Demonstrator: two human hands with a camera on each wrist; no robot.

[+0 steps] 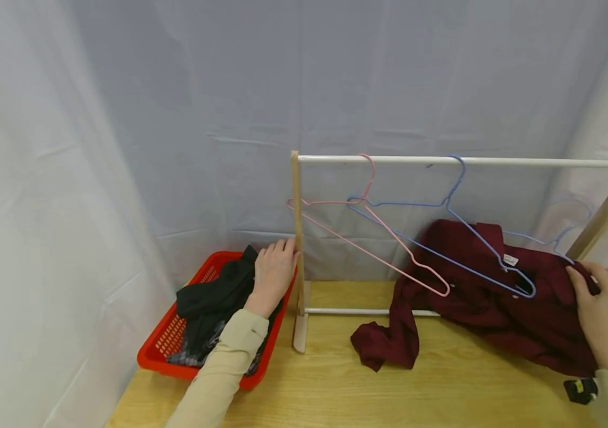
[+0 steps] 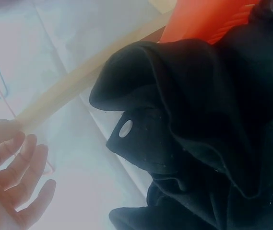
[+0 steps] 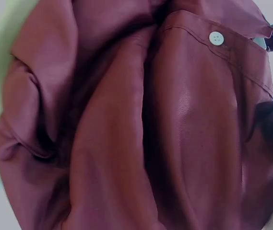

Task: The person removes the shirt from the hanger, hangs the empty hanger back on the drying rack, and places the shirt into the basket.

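My left hand lies with fingers straight over a black garment in a red basket, its fingertips by the rack's wooden post. The left wrist view shows the left hand open and empty beside the black garment, which has a white button. My right hand grips a maroon shirt lying on the table under the rack. The maroon shirt fills the right wrist view. A pale blue hanger sits at its collar.
A pink hanger and a blue hanger hang on the white rail, both tilted. The rack stands on a wooden table. White curtains close in the back and left.
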